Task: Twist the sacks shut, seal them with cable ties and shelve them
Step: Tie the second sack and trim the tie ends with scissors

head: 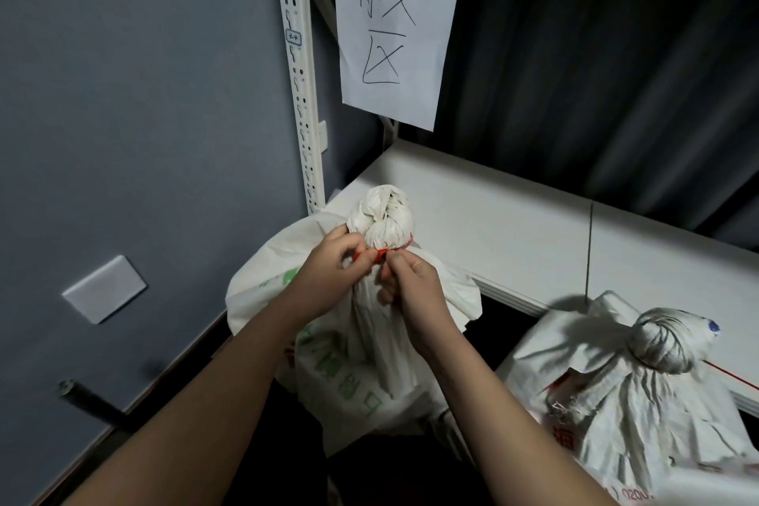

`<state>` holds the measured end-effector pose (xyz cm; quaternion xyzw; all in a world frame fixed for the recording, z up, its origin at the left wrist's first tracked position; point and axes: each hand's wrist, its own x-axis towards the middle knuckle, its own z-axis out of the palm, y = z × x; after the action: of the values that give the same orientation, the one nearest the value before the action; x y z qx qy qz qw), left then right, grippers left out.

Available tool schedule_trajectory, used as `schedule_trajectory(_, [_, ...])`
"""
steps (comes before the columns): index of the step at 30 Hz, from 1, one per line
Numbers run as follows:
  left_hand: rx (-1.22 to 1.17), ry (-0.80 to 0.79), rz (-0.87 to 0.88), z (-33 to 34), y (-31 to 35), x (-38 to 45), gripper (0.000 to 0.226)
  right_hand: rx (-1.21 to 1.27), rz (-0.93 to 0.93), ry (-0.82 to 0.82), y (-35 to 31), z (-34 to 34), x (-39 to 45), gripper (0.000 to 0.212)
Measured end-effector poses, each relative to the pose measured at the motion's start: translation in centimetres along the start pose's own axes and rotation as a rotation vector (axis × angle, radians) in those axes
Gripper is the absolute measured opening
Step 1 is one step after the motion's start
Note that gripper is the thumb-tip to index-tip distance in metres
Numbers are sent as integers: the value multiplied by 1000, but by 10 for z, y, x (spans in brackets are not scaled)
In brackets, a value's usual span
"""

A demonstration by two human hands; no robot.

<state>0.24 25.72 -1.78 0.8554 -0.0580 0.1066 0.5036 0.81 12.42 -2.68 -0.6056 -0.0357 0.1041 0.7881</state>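
Sack (pixel 361 325) stands upright, twisted neck pointing up, while left hand (pixel 334 263) and right hand (pixel 410 283) pinch the red cable tie (pixel 380 254) running crosswise round the neck.

A paper sheet (pixel 396 25) on the shelving reads "待发区"; the upright's small tag (pixel 293 37) perhaps "3-4".

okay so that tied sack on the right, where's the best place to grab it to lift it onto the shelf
Probably by the twisted neck just below the knot of the right sack, coming from above. The neck is the narrowest part and the bulging knot above it should stop a grip sliding off. The body looks wide and slack, so a second hand underneath would help.
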Motion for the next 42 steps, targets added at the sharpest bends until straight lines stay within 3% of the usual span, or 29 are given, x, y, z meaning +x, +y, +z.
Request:
schedule_trajectory(7, [81,218,49,13,0,-6,37,-71,-25,-48,0,-4,4,42])
schedule_trajectory(14, [-74,88,-29,2,-7,-5,26,0,36,-90,-4,-7,4,47])
schedule_trajectory(18, [-66,162,-18,5,-6,-9,47,-5,43,-116,-6,-8,4,46])
schedule_trajectory(21, [-6,209,32,8,-3,-13,33,-6,46,-123,-6,-8,4,46])
schedule_trajectory(31, [88,305,20,6,5,-21,31,-87,-1,-167,-11,-4,2,41])
schedule_trajectory(37, [18,252,-43,7,7,-20,36,-102,14,-165,-16,-5,1,40])
schedule_trajectory(42, [67,284,-37,7,8,-20,35,-347,42,-112,-22,-7,3,35])
